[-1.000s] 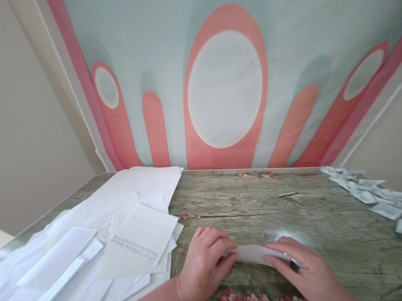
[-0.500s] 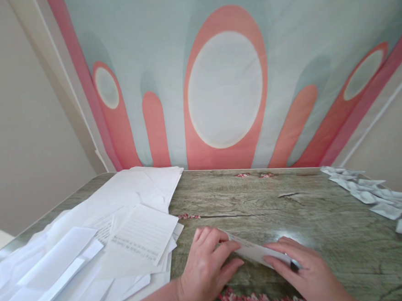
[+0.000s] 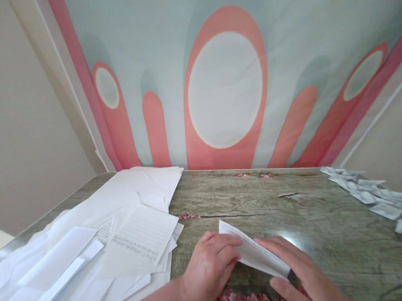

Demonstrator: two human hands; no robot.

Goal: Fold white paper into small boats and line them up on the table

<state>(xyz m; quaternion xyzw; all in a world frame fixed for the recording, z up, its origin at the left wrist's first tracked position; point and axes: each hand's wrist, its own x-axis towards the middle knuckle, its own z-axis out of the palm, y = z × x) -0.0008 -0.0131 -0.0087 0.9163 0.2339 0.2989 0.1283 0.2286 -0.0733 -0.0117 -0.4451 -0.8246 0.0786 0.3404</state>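
Note:
A small folded sheet of white paper (image 3: 258, 255) with lines of writing is held tilted over the table, between both hands. My left hand (image 3: 211, 271) pinches its left end, the fingertips on the near face and the thumb hidden. At the right end, my right hand (image 3: 299, 269) is around the sheet, its fingers along the far edge and its thumb near the lower edge. Beside the sheet's right corner a small dark thing shows in my right hand, too covered to name.
A loose pile of white papers (image 3: 140, 260), some written on, covers the left of the wood-patterned table (image 3: 238, 196). Along the right edge lies a row of folded white paper pieces (image 3: 379, 193). Behind the table stands a pink and pale green wall panel (image 3: 166, 52).
The folded sheet has opened wider and tilted, showing more of its face. My right thumb has moved down, away from the fingers. My left hand has shifted slightly.

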